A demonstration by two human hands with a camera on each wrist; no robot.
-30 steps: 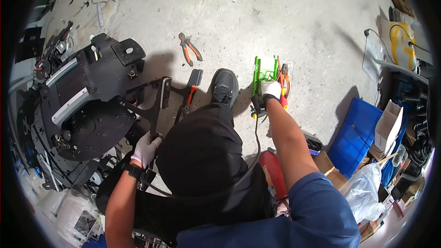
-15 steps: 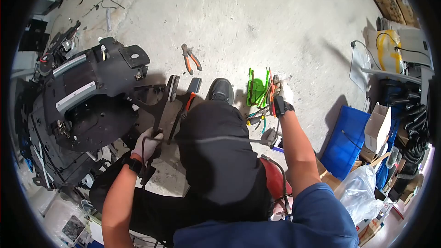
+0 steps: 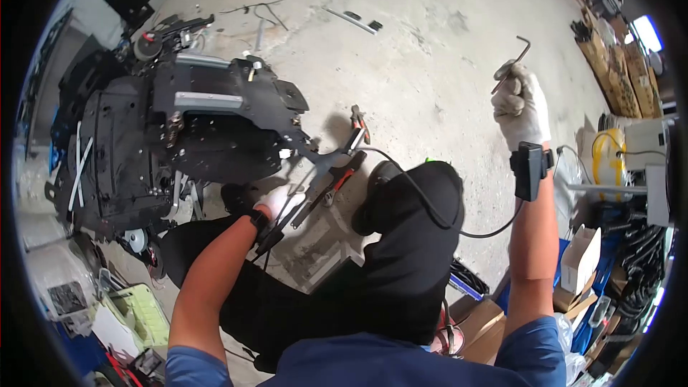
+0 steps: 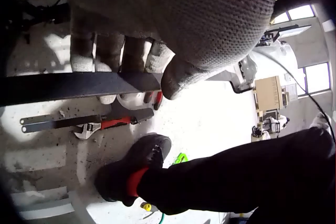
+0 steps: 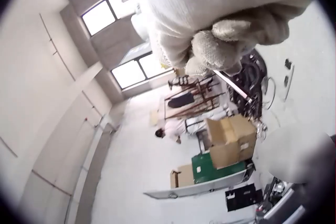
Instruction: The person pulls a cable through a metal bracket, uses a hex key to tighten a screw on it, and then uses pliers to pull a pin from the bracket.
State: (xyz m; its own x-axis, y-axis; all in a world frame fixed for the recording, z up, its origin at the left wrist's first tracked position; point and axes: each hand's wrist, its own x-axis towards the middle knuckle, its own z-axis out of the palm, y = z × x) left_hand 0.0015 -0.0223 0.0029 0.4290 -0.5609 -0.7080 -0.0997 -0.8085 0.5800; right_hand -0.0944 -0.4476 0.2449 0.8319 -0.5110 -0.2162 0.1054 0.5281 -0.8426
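Observation:
My gloved left hand [image 3: 281,203] grips a flat black bar [image 4: 79,85], its fingers on the far side and the thumb at the edge in the left wrist view. The bar belongs to or lies against a black frame beside a large black assembly [image 3: 215,150]. Up at the right, my gloved right hand [image 3: 522,104] is raised above the floor with curled fingers round a thin L-shaped metal key [image 3: 527,46]. The key's shaft [image 5: 233,85] sticks out of the fist in the right wrist view. A green holder [image 4: 181,158] is mostly hidden behind the leg.
An adjustable wrench [image 4: 86,129] and a red-handled tool [image 3: 338,185] lie near the left hand. Pliers [image 3: 360,123] rest on the floor beyond. A black cable [image 3: 430,204] runs across the knee to the right wrist. Boxes [image 3: 616,72] stand at the right.
My right hand has left the green holder and its tools and risen up and to the right with the metal key. My left hand stays at the bar, while the head view has shifted.

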